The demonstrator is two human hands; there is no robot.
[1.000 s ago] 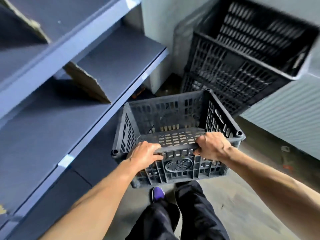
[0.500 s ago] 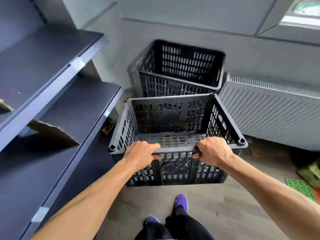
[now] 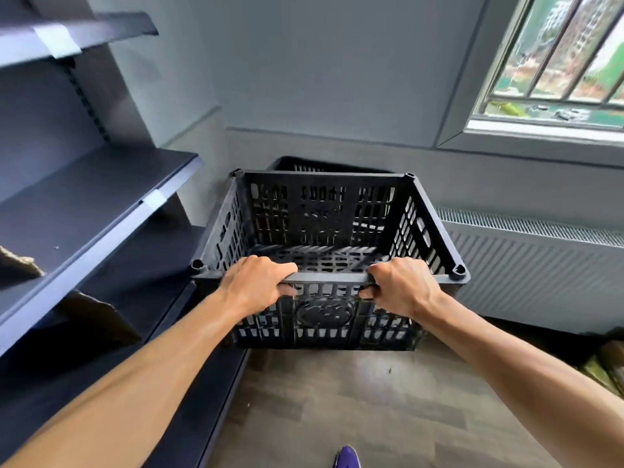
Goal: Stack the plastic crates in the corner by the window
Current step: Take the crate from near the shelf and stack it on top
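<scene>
Crate (image 3: 324,251) first: we carry it off the floor, our left hand (image 3: 258,285) and right hand (image 3: 400,287) each clenched over its near rim, fingers hooked through the wall slots. We judge the two-handed grip on one side keeps it level and leaves the far edge free to lead. Beyond our grip, just behind the far wall, another crate (image 3: 297,163) waits in the corner, beside the radiator (image 3: 526,261) and below the window (image 3: 553,62).

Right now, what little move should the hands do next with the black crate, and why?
Probably carry the held crate a bit further forward and up. Both the left hand and the right hand grip its near rim, and the corner crate peeks out just behind it, under the window.
</scene>
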